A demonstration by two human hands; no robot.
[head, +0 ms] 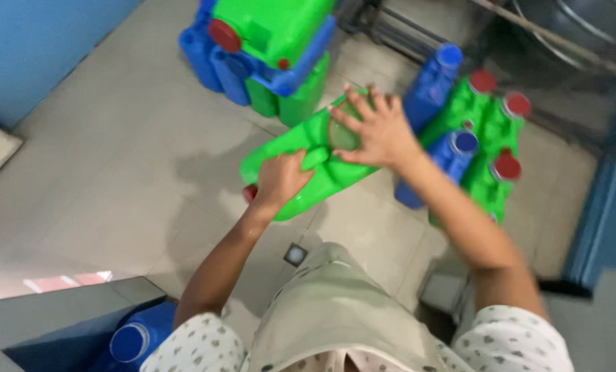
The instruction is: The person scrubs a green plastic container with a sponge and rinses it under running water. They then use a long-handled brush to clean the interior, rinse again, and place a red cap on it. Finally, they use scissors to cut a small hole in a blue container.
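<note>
Left hand (280, 178) clamped on the tilted bright-green plastic jerrycan (301, 162); right hand (377, 131) spread flat on it, apparently pressing; red-capped cans (490, 138) wait beside.

A green jerrycan (301, 165) lies tilted above the floor (115, 172). The left hand (280, 180) grips its handle; the right hand (380, 131) presses flat on its side. More jerrycans (473, 138) stand at two o'clock.

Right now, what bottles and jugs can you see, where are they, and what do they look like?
Green jerrycan: tilted, held by left hand and right hand.
Stacked jugs: top left, green and blue, red cap.
Standing jugs: right, green and blue, red and blue caps.
Blue jug: bottom left.
</note>
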